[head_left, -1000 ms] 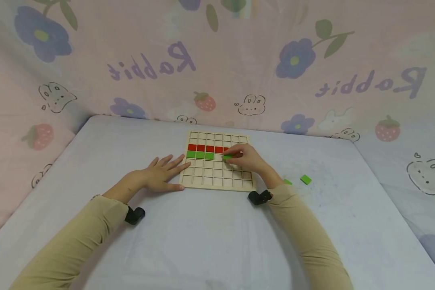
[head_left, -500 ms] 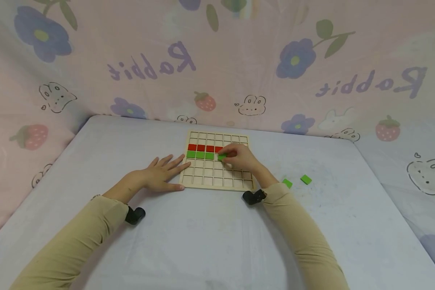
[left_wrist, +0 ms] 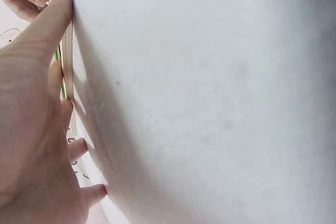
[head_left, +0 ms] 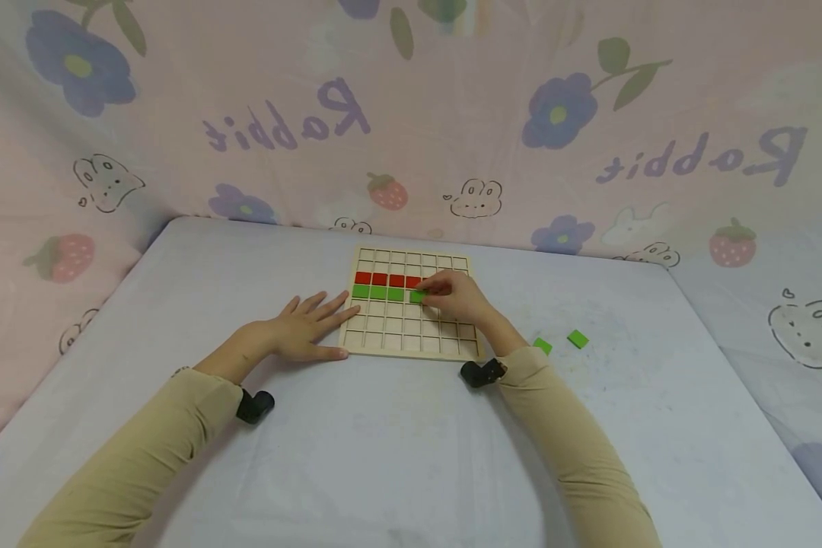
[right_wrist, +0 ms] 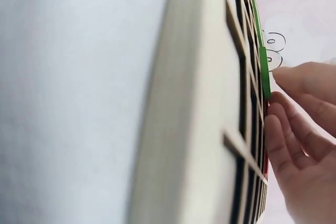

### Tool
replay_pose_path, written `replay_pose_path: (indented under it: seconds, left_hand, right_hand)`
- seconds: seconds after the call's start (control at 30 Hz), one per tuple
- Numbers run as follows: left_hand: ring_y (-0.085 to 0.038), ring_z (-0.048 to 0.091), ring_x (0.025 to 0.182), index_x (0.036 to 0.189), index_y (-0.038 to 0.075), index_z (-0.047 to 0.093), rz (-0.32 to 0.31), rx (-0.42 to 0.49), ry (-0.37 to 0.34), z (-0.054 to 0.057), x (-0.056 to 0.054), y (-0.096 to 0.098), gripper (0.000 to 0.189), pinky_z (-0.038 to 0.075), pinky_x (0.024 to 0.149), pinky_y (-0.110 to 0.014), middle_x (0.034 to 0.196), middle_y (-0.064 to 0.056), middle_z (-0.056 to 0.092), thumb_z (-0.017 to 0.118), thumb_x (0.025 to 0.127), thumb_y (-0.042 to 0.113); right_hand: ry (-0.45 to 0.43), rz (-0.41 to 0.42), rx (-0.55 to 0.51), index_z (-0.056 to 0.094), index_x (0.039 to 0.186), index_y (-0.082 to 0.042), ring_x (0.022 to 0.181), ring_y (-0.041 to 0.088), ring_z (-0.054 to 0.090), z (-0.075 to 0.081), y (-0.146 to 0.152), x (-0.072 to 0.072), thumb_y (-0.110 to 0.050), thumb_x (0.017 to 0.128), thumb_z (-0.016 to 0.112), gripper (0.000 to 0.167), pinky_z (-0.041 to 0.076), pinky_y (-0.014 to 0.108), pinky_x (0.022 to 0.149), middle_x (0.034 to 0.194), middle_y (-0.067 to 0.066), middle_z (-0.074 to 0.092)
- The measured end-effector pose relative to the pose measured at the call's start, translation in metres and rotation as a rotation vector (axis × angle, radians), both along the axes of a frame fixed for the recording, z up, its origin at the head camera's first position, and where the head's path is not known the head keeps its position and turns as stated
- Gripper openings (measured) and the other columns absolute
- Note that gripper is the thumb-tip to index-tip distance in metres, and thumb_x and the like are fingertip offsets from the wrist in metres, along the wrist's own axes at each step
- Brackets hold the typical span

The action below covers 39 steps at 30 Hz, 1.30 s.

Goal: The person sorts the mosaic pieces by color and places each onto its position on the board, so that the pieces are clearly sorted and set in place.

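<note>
A wooden grid board [head_left: 383, 345] lies on the table, with a row of red tiles [head_left: 380, 279] and, just in front of it, a row of green tiles [head_left: 378, 292]. My right hand [head_left: 462, 297] pinches another green tile [head_left: 417, 297] at the fourth square of the green row. In the right wrist view this green tile [right_wrist: 264, 72] stands a little proud of the grid, fingertips at its edge. My left hand [head_left: 301, 327] is spread flat at the board's left side, thumb and fingertips touching its edge. The right hand covers part of both rows.
Two loose green tiles, a nearer one [head_left: 543, 346] and a farther one [head_left: 578, 339], lie on the white-covered table [head_left: 397, 457] right of the board. A printed cloth [head_left: 411, 114] hangs behind the table. Black wrist cameras sit at both cuffs.
My right hand has moved slightly left with the green tile, from about the fifth square to the fourth. The left hand has stayed in place.
</note>
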<state>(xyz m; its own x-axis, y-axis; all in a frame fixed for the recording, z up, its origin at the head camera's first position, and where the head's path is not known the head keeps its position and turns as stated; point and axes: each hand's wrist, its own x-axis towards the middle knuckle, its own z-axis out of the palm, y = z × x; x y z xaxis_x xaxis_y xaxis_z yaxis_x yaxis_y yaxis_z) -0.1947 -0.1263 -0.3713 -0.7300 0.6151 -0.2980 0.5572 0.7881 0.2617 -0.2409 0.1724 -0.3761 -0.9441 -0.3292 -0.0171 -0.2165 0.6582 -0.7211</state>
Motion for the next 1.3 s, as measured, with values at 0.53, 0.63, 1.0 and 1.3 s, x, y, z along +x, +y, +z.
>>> replay_pose_path:
  seconds: [0.53, 0.63, 1.0, 1.3]
  left_hand:
    - [-0.046, 0.002, 0.145, 0.155, 0.021, 0.014, 0.003, 0.001, -0.005, 0.000, 0.001, 0.001, 0.079, 0.003, 0.110, -0.070, 0.162, -0.011, -0.001, 0.051, 0.093, 0.055]
    - [-0.046, 0.002, 0.145, 0.155, 0.021, 0.014, 0.001, 0.001, -0.001, -0.001, 0.000, 0.001, 0.079, 0.003, 0.110, -0.070, 0.162, -0.011, -0.001, 0.050, 0.093, 0.055]
    - [-0.047, 0.002, 0.145, 0.155, 0.021, 0.015, -0.003, 0.012, -0.009, 0.000, 0.002, 0.002, 0.080, 0.003, 0.109, -0.071, 0.162, -0.012, 0.000, 0.051, 0.093, 0.055]
    - [-0.047, 0.001, 0.145, 0.155, 0.022, 0.013, 0.005, 0.009, -0.006, -0.001, 0.001, 0.001, 0.080, 0.003, 0.109, -0.071, 0.162, -0.011, -0.001, 0.051, 0.093, 0.056]
  right_hand:
    - [-0.089, 0.041, -0.052, 0.069, 0.117, -0.008, 0.088, 0.018, 0.054, -0.002, -0.002, -0.004, -0.012, 0.088, 0.069, 0.029, 0.044, 0.025, 0.074, 0.113, 0.010, 0.062]
    - [-0.095, 0.032, -0.037, 0.069, 0.118, -0.009, 0.088, 0.017, 0.054, -0.003, -0.002, -0.006, -0.014, 0.088, 0.069, 0.030, 0.044, 0.025, 0.074, 0.113, 0.008, 0.062]
    - [-0.089, 0.039, -0.042, 0.069, 0.118, -0.009, 0.086, 0.017, 0.052, -0.006, -0.001, -0.007, -0.014, 0.089, 0.068, 0.029, 0.043, 0.026, 0.072, 0.103, 0.007, 0.061]
    - [-0.127, 0.046, -0.153, 0.067, 0.120, -0.009, 0.098, 0.020, 0.061, -0.005, 0.011, -0.001, -0.018, 0.089, 0.068, 0.032, 0.046, 0.030, 0.083, 0.113, 0.010, 0.068]
